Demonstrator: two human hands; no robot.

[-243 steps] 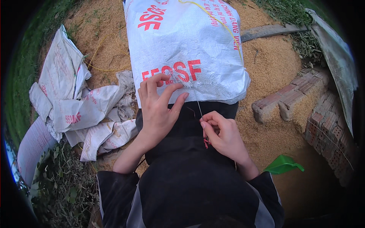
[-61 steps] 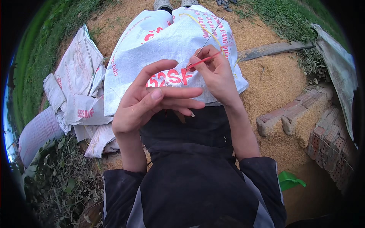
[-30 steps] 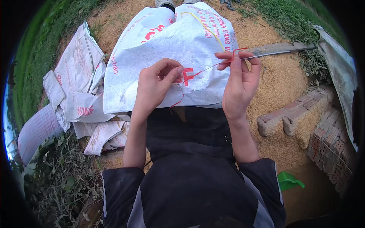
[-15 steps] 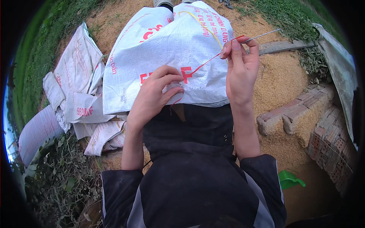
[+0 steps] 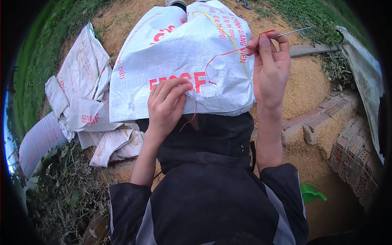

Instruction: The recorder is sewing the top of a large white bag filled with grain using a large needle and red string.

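Note:
A white woven sack (image 5: 143, 69) with red print and a yellow cord (image 5: 232, 38) lies over my legs in dark trousers. My left hand (image 5: 166, 104) rests at the sack's lower part, its fingers curled and pressed onto the fabric. My right hand (image 5: 269, 65) is raised at the sack's right side, pinching a long metal needle (image 5: 298, 30) between thumb and fingers. Red thread (image 5: 224, 54) runs from the needle down in a loose curve to the sack beside my left fingers. A short red end dangles below the sack's lower edge.
Crumpled white sacks (image 5: 83, 81) lie at the left by grass and weeds. Grain (image 5: 302, 81) covers the ground. At the right are brick pieces (image 5: 353, 153), a plank (image 5: 310, 50), a pale sheet (image 5: 359, 69) and a green plastic object (image 5: 312, 192).
In the last second my right hand has moved up and rightward with the needle, drawing the thread out. My left hand's fingers have shifted and curled more closely on the sack.

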